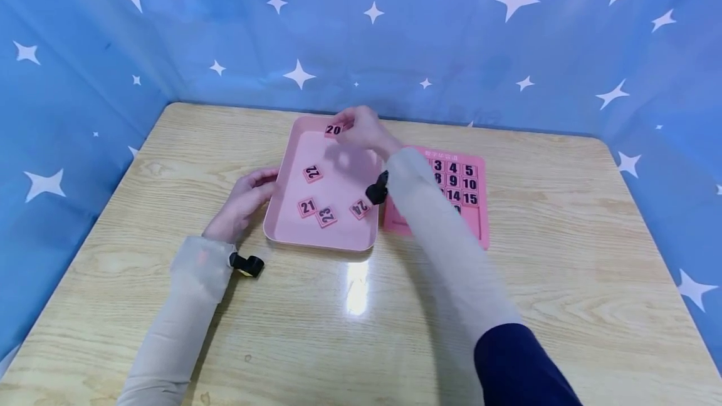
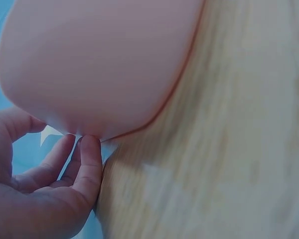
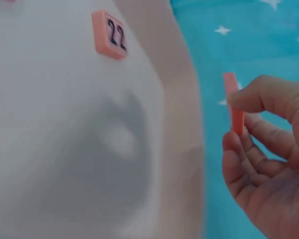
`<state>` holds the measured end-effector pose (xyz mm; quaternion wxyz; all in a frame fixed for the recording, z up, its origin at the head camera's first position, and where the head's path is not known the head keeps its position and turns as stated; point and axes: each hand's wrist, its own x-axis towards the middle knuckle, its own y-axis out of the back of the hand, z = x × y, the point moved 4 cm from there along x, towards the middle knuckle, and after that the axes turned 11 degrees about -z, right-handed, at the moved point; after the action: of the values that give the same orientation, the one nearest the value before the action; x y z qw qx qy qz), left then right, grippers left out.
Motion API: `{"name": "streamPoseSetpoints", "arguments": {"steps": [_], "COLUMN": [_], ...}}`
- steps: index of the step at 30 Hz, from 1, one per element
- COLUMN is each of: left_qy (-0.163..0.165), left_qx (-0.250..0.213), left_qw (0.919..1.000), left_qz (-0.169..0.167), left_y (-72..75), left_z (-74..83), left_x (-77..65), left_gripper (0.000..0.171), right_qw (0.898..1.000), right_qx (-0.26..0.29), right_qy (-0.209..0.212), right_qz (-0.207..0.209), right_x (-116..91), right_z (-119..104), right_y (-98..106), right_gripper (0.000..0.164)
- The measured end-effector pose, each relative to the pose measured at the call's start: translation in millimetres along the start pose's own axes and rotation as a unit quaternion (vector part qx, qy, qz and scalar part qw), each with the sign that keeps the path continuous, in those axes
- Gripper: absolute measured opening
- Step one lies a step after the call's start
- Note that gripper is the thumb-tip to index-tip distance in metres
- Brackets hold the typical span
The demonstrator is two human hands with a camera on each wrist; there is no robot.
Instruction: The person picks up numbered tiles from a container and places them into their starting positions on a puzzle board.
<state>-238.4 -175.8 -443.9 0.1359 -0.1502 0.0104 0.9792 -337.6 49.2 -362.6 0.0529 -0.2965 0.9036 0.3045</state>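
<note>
My right hand pinches a pink number tile marked 20 between thumb and fingers, over the far end of the pink tray. In the right wrist view the tile is held edge-on. Inside the tray lie loose tiles: 22, 21, 23 and 24. My left hand is at the tray's left side. Its fingertips touch the outer wall in the left wrist view.
Right of the tray sits a pink number board with rows of numbered tiles, partly hidden by my right forearm. All stand on a wooden table. A blue curtain with white stars hangs behind its far edge.
</note>
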Motion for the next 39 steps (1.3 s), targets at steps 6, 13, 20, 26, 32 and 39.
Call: {"name": "streamPoseSetpoints", "arguments": {"steps": [6,13,20,26,32,39], "left_qy": [0.0,-0.01,0.0,0.001,0.001,0.002], "left_qx": [-0.005,-0.019,-0.007,-0.006,-0.004,-0.002], "left_qw": [1.0,0.9998,1.0,1.0,1.0,1.0], "left_qz": [0.006,0.003,0.001,0.0,-0.003,-0.006], "left_y": [5.6,5.1,1.9,-0.4,-2.2,-3.0], "left_z": [-0.4,0.8,-0.6,-0.6,-0.1,-0.2], "left_x": [-3.3,-5.2,-3.5,-1.7,-1.5,-1.5], "left_gripper": [0.05,0.051,0.051,0.051,0.052,0.052], "right_qw": [0.998,0.997,0.996,0.996,0.995,0.992], "right_qx": [-0.006,-0.017,-0.04,-0.048,-0.051,-0.071], "right_qy": [0.059,0.074,0.062,0.046,0.043,0.051], "right_qz": [0.004,0.017,0.044,0.066,0.071,0.091], "right_x": [-26,-84,-136,-180,-209,-222], "right_z": [-2,12,44,82,128,162], "right_y": [35,60,70,74,69,61], "right_gripper": [0.039,0.04,0.038,0.039,0.039,0.037]}}
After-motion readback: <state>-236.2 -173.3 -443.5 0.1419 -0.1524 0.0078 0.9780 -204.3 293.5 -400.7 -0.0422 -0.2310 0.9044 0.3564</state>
